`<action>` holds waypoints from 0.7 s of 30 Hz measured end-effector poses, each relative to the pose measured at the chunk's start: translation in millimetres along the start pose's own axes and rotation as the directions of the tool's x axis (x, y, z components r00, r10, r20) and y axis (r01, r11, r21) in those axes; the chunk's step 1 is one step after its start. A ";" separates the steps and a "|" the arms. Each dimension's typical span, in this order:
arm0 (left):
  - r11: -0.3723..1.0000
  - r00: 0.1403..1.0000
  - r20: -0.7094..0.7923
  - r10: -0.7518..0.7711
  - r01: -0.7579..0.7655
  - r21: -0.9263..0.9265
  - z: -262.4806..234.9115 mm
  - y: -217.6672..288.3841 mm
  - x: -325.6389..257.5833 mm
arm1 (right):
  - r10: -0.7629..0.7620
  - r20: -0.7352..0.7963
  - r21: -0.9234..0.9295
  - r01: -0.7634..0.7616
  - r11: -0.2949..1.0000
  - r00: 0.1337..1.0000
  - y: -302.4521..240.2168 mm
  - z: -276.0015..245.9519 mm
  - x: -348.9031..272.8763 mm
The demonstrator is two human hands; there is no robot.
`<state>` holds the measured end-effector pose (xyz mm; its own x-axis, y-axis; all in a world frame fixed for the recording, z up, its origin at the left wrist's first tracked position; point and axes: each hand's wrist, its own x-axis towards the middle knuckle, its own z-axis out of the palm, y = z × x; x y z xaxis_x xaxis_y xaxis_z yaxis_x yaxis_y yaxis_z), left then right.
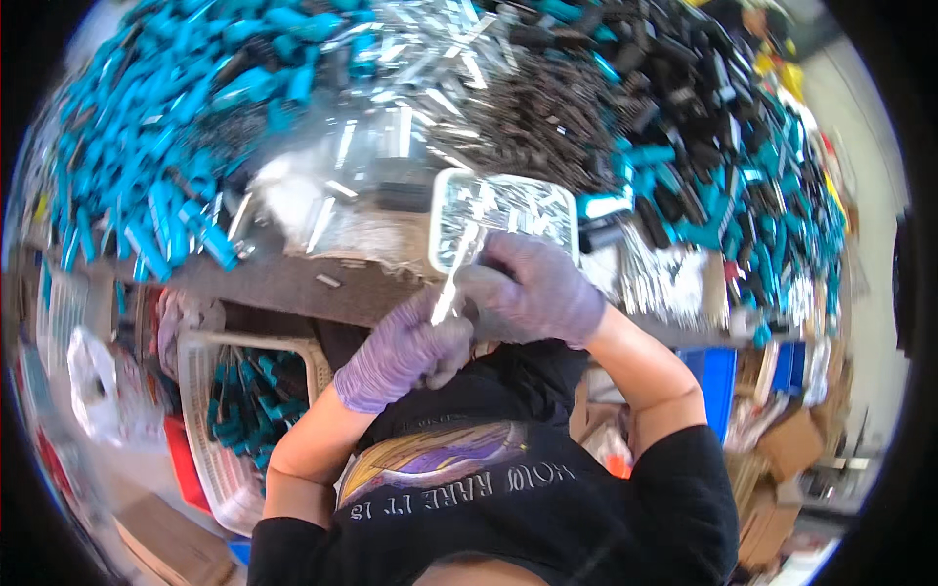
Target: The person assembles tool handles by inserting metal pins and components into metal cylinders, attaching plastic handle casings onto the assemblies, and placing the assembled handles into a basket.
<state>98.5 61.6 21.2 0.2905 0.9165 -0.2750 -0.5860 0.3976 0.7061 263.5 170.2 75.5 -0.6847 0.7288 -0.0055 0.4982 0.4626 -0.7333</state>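
1. The gloved right hand (535, 285) is closed, thumb and fingers bent inward; the gloved left hand (405, 354) is curled just below it, over the near edge of the work surface (269, 293).
2. A bright metal strip (453, 285) stands tilted where the hands meet, its upper end in front of the tub's near rim. Blur and overlap hide the contact, so I cannot tell which fingers pinch it.
3. As a judgement, this handling calls for steadying the strip low with one hand and guiding it with the other's fingertips, kept over the surface so that a slip lands there. Loose glove cloth could snag.
4. Just beyond the right hand, by the surface's near edge, a white-rimmed tub (436, 217) holds many small silvery pieces (532, 207).
5. Below the surface's near edge, toward its left corner, a pale openwork basket (195, 391) holds teal-and-dark tools (249, 396); a red bin (186, 464) shows beside it.
6. Below the near edge, right of the body, stands a blue bin (718, 386); its contents cannot be made out.
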 end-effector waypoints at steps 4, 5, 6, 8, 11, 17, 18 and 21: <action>0.962 0.991 0.120 -0.063 0.028 0.273 12.2 -14.8 15.6 | 0.130 0.057 0.229 -0.140 0.963 0.990 17.7 0.7 -24.9; 0.946 0.990 0.072 -0.123 0.095 0.310 19.9 -10.6 16.9 | 0.151 0.025 0.251 -0.152 0.956 0.988 27.4 2.5 -33.5; 0.925 0.984 0.020 -0.179 0.161 0.345 24.9 -8.9 19.4 | 0.170 -0.006 0.272 -0.162 0.949 0.985 34.7 2.8 -41.8; 0.925 0.982 0.021 -0.188 0.169 0.339 21.6 -17.9 18.5 | 0.161 -0.033 0.236 -0.148 0.960 0.986 44.1 -3.6 -58.8; 0.947 0.987 -0.049 -0.151 0.159 0.280 15.1 -31.4 15.6 | 0.298 -0.384 -0.158 -0.380 0.912 0.874 64.3 -27.9 -91.2; 0.952 0.996 -0.057 -0.074 0.088 0.294 6.3 -29.9 23.1 | 0.299 -0.663 -0.408 -0.666 0.624 0.686 163.4 -96.2 -154.2; 0.951 0.996 -0.055 -0.074 0.087 0.297 -1.9 -36.0 29.9 | 0.290 -0.650 -0.405 -0.644 0.649 0.702 168.8 -98.2 -161.1; 0.245 0.759 0.240 0.605 -0.464 0.851 -12.9 -50.1 51.0 | 0.311 -0.598 -0.362 -0.595 0.717 0.739 169.6 -94.5 -164.2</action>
<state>132.9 89.0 -36.7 0.0476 0.9257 0.3752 0.3659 -0.3656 0.8558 510.6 176.7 16.3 -0.0331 0.9841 0.1745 0.9576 0.0812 -0.2764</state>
